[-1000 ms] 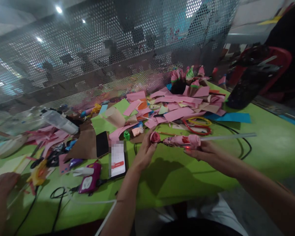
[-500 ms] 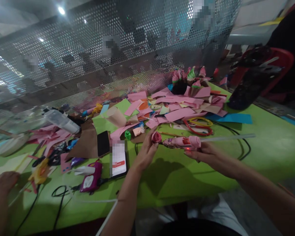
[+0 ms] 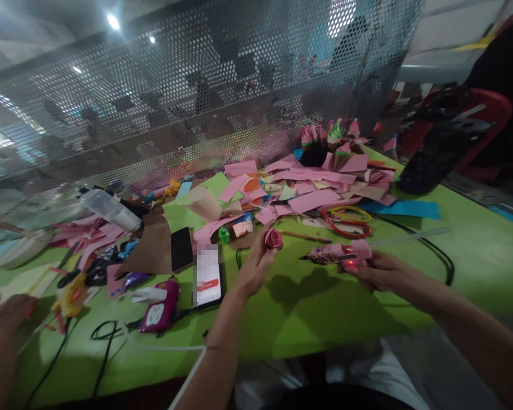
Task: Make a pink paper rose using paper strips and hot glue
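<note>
Between the fingers of my left hand (image 3: pixel 256 265) is a rolled pink paper rose (image 3: pixel 274 239), its spiral facing up. My right hand (image 3: pixel 378 271) grips a pink hot glue gun (image 3: pixel 337 252) with a small red light on. The gun's dark nozzle points left at the rose, with a gap between them. From the gun's back end a pale glue stick (image 3: pixel 414 235) sticks out to the right. Both hands are above the green table (image 3: pixel 308 319). A pencil (image 3: pixel 306 236) lies just beyond them.
Pink paper strips (image 3: pixel 314 199) and scraps pile up at the back. Red-handled scissors (image 3: pixel 346 228) lie before them. Left are a lit phone (image 3: pixel 208 276), a dark phone (image 3: pixel 182 249), a purple box (image 3: pixel 160 307) with cables, and a yellow glue gun (image 3: pixel 70 296). Another person's hand (image 3: pixel 8 313) rests far left.
My right hand has drawn the glue gun to the right, away from the rose, so the gap at the nozzle has widened. My left hand has barely moved.
</note>
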Demonstrator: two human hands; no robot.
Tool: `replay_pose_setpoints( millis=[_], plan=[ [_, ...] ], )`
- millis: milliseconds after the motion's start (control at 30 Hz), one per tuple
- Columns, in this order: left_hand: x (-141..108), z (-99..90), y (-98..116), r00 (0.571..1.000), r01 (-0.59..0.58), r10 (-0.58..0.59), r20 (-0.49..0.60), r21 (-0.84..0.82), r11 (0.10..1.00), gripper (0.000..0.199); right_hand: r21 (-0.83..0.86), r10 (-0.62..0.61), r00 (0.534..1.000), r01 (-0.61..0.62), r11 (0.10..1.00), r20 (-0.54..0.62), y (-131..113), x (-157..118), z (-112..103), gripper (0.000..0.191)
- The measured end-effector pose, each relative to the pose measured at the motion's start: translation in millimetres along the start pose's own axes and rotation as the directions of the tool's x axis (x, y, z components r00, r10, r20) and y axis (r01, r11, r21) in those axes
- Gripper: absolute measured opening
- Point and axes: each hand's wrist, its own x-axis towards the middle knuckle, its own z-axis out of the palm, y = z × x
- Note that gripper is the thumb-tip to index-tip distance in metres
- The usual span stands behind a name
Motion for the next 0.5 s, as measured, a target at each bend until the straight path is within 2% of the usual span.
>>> replay_pose_setpoints(
  millis=[67,133,233,300,400,500],
  plan=[
    [-0.5,0.1,0.6,1.000,0.000,0.000,0.005,-0.015,1.000,0.059,-0.084,0.020,0.999,-0.017,0.996,0.032,7.4,2.2,-0.5,0.046],
    [-1.0,0.1,1.2,1.000,0.008,-0.007,0.011,-0.019,1.000,0.058,-0.267,-0.031,0.999,0.027,0.963,-0.012,12.0,4.1,-0.3,0.039],
    [-1.3,-0.1,1.2,1.000,0.013,-0.012,0.009,-0.018,1.000,0.058,-0.603,-0.211,0.967,0.083,0.794,-0.144,17.0,4.8,-0.7,0.036],
    [-1.0,-0.2,1.1,1.000,0.008,-0.008,0.011,-0.025,1.000,0.059,-0.750,-0.295,0.937,0.058,0.659,-0.186,20.6,3.3,-2.4,0.033],
    [-0.1,0.0,1.7,1.000,0.009,-0.008,0.016,-0.022,1.000,0.059,-0.854,-0.371,0.905,0.015,0.520,-0.210,22.3,-0.7,-6.4,0.036],
    [0.3,0.7,3.3,1.000,0.012,-0.012,0.013,-0.011,1.000,0.059,-0.872,-0.506,0.829,0.046,0.487,-0.238,11.5,-3.4,-7.0,0.038]
  ],
)
